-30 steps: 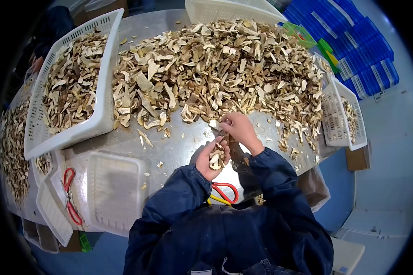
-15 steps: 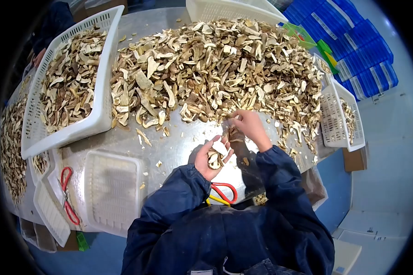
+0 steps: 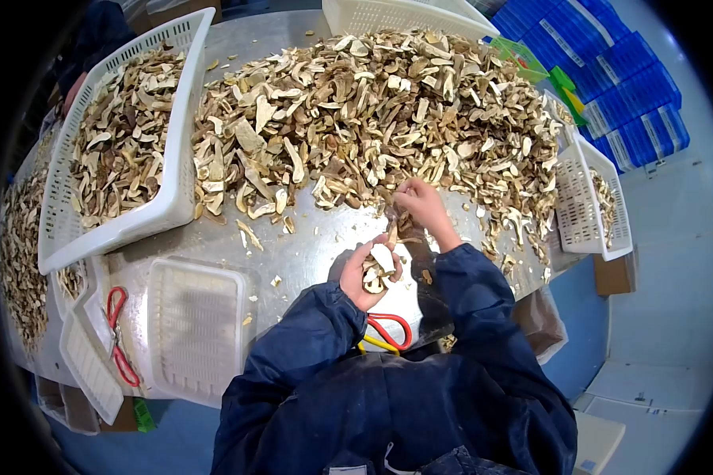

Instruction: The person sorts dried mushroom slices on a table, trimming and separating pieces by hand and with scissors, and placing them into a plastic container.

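Note:
Cupped palm up above the metal table, my left hand is closed around several pale dried mushroom slices. My right hand is at the front edge of a large heap of dried mushroom slices. Its thumb and fingers are pinched together; whatever lies between them is too small to make out. A brownish slice shows between the two hands. Scissors with red and yellow handles lie at the table's near edge, just below my left hand.
A white basket full of slices stands left of the heap; a smaller one is at the right. Red-handled scissors lie beside a white tray at front left. Blue crates are stacked at back right. Another person's dark sleeve shows at top left.
My right hand has shifted slightly up and to the left along the heap's edge. My left hand still holds its slices and has barely moved.

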Tool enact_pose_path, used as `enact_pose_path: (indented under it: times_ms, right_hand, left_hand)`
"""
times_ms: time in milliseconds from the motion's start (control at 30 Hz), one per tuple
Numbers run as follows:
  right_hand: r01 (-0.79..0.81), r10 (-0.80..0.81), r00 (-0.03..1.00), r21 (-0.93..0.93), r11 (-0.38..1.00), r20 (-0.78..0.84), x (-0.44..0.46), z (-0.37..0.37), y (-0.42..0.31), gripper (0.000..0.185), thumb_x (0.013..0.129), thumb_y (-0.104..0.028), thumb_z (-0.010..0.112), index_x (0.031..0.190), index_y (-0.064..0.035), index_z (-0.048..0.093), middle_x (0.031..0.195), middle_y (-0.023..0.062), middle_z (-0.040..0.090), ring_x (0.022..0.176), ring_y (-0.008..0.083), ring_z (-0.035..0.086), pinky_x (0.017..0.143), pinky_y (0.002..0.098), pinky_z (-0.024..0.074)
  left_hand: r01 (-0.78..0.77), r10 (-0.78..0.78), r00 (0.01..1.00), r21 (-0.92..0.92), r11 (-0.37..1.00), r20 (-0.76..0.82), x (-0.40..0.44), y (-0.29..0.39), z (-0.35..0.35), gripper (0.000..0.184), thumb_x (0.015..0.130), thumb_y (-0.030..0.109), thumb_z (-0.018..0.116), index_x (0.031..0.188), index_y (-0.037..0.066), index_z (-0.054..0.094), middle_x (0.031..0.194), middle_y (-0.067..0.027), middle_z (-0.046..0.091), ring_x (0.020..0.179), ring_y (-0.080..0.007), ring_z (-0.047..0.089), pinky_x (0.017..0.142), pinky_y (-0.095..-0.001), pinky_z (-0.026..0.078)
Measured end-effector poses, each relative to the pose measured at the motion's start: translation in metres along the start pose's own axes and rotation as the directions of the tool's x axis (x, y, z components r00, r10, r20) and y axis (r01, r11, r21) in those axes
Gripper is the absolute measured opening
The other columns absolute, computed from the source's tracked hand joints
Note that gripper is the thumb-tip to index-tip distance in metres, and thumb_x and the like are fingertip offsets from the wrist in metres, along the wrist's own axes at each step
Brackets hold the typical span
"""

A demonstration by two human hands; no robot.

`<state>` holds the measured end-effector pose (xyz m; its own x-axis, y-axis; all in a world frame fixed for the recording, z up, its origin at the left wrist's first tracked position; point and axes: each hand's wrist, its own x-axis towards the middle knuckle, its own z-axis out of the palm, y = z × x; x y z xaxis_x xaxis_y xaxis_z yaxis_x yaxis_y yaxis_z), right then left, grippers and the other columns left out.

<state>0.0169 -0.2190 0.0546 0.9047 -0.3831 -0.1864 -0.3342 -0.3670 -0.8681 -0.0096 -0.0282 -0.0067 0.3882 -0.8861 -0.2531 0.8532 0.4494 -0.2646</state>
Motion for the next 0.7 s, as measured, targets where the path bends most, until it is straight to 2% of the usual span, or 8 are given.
enact_pose_path:
  times_ms: [67,167,233,300,400,533,633,700]
  right_hand:
    - [0.186,-0.272,0.957,-0.5,0.846,-0.105,0.007,0.021,0.008,0.021,0.076,-0.021,0.064,0.08,0.0005,0.062,0.067,0.0133,0.064,0.064,0.0152,0.062,0.058,0.0316,0.047]
    - [0.161,-0.187,0.982,-0.449,0.879,-0.014,0.009,0.02,0.011,0.022,0.076,-0.022,0.065,0.079,-0.001,0.063,0.063,0.01,0.061,0.06,0.0158,0.059,0.058,0.0308,0.046]
    - [-0.011,-0.002,0.997,0.148,0.989,0.082,0.0,0.001,0.007,0.016,0.078,-0.021,0.065,0.075,-0.0051,0.062,0.062,0.0016,0.054,0.052,0.0111,0.048,0.049,0.0241,0.0382]
    - [-0.196,-0.144,0.925,0.766,0.613,0.352,-0.01,-0.033,0.026,0.012,0.08,-0.019,0.063,0.078,-0.0069,0.062,0.065,-0.001,0.054,0.051,0.0071,0.045,0.046,0.0192,0.0318]
    - [-0.14,0.04,0.984,0.626,0.767,0.171,-0.031,-0.046,0.019,0.013,0.082,-0.018,0.063,0.082,-0.0059,0.061,0.063,-0.0019,0.053,0.049,0.0048,0.042,0.045,0.0175,0.0285]
    - [0.032,-0.034,0.999,0.06,0.998,0.037,-0.039,-0.028,0.031,0.009,0.084,-0.014,0.062,0.082,-0.0056,0.061,0.064,-0.0068,0.051,0.055,0.001,0.043,0.047,0.0181,0.029]
    - [0.164,-0.152,0.984,-0.15,0.975,0.087,-0.055,-0.01,0.016,0.014,0.079,-0.014,0.061,0.091,-0.0074,0.065,0.065,0.0073,0.061,0.058,0.0173,0.058,0.056,0.0295,0.0445]
    - [0.442,-0.415,0.893,-0.499,0.745,0.173,-0.059,0.002,0.013,0.025,0.078,-0.01,0.055,0.101,-0.0112,0.065,0.076,0.0163,0.064,0.063,0.0283,0.061,0.058,0.0363,0.047]
  left_hand:
    - [-0.006,0.006,1.0,0.002,1.0,0.022,0.0,0.001,0.0,0.025,0.092,0.023,0.05,0.114,0.01,0.054,0.101,-0.0078,0.058,0.092,-0.0243,0.058,0.084,-0.0389,0.049]
    - [-0.019,0.019,1.0,0.008,1.0,0.02,0.0,0.001,0.002,0.025,0.092,0.023,0.05,0.114,0.01,0.054,0.101,-0.0082,0.058,0.092,-0.0246,0.058,0.084,-0.039,0.049]
    - [-0.047,0.046,0.999,0.033,0.998,0.027,0.0,0.002,-0.003,0.027,0.091,0.024,0.052,0.115,0.012,0.054,0.102,-0.0085,0.058,0.093,-0.0243,0.057,0.084,-0.0384,0.049]
    - [-0.087,0.095,0.994,-0.115,0.99,0.062,-0.003,0.002,0.003,0.028,0.09,0.027,0.054,0.115,0.013,0.055,0.103,-0.0078,0.057,0.095,-0.0232,0.056,0.084,-0.0373,0.05]
    - [-0.152,0.177,0.973,-0.167,0.974,0.148,-0.006,0.006,0.005,0.028,0.087,0.026,0.061,0.112,0.015,0.059,0.101,-0.0052,0.056,0.093,-0.0202,0.054,0.08,-0.0343,0.05]
    - [-0.161,0.191,0.966,-0.169,0.972,0.173,-0.005,0.009,0.005,0.025,0.087,0.024,0.06,0.11,0.014,0.06,0.099,-0.0043,0.056,0.091,-0.0185,0.053,0.077,-0.0331,0.05]
    - [-0.186,0.21,0.97,-0.185,0.965,0.122,-0.01,0.008,0.014,0.026,0.086,0.023,0.061,0.11,0.014,0.058,0.097,-0.0059,0.055,0.087,-0.0194,0.054,0.075,-0.0331,0.051]
    - [-0.216,0.24,0.964,-0.192,0.957,0.11,-0.021,0.01,0.025,0.027,0.085,0.023,0.062,0.11,0.013,0.057,0.097,-0.0067,0.055,0.085,-0.0195,0.054,0.074,-0.0329,0.051]
